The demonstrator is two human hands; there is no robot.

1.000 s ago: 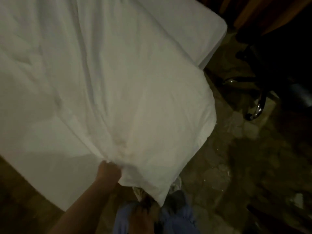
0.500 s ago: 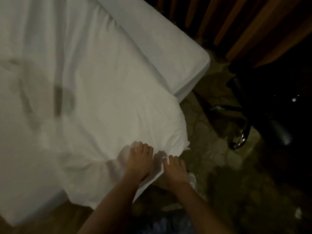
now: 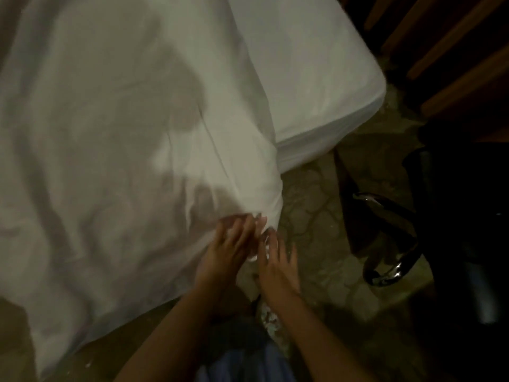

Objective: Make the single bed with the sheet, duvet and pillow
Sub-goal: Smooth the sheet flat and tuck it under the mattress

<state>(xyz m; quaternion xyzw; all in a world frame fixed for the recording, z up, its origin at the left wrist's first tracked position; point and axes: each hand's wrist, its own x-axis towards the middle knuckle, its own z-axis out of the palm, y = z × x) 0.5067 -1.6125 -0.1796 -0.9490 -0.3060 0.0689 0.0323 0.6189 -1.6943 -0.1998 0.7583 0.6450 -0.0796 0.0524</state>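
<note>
A white duvet (image 3: 115, 150) lies over the bed and hangs off its near side. Its corner (image 3: 265, 199) droops at the foot of the bed. The mattress in its white sheet (image 3: 316, 78) shows bare beyond the duvet at the upper right. My left hand (image 3: 225, 252) lies with straight fingers against the duvet just below that corner. My right hand (image 3: 276, 267) is close beside it with fingers spread, its fingertips at the corner's edge. Both hands are motion-blurred. No pillow is in view.
A black chair with a chrome base (image 3: 391, 255) stands on the stone-patterned floor (image 3: 325, 271) to the right of the bed's foot. Orange-brown vertical strips (image 3: 446, 51) fill the upper right. My blue-clad legs (image 3: 248, 359) are at the bottom edge.
My right hand came up to join the left at the duvet corner. Both hands then slid right along the edge, and the corner has dropped lower over the bed's side.
</note>
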